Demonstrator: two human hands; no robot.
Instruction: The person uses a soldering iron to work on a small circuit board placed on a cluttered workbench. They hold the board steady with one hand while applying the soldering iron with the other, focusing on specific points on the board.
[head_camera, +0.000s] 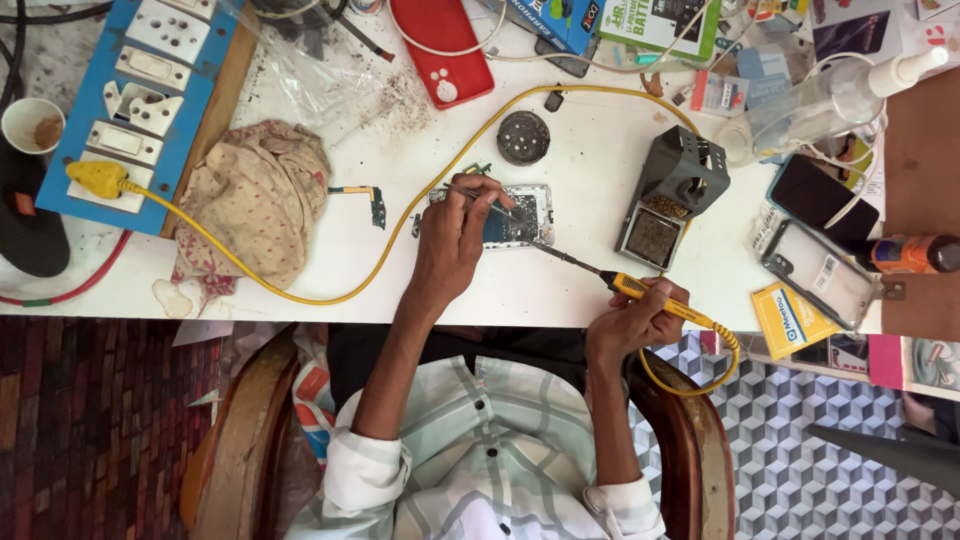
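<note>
Centrally, on the white table (600, 180), lies an opened phone (520, 215); the left hand (455, 240) pinches tweezers (480, 197) over it; the right hand (635, 320) is closed around a yellow soldering iron (625, 285), tip touching the phone's edge; a grey iron stand (675, 195) sits just beside; a crumpled cloth (255, 200) lies well apart, leftward.

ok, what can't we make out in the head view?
- Soldering iron tip contact on the circuit board: too small.
- Thin tool in left hand: mostly hidden by fingers.
- Board's left part: covered by left hand.
- Right hand grip underside: hidden.
</note>
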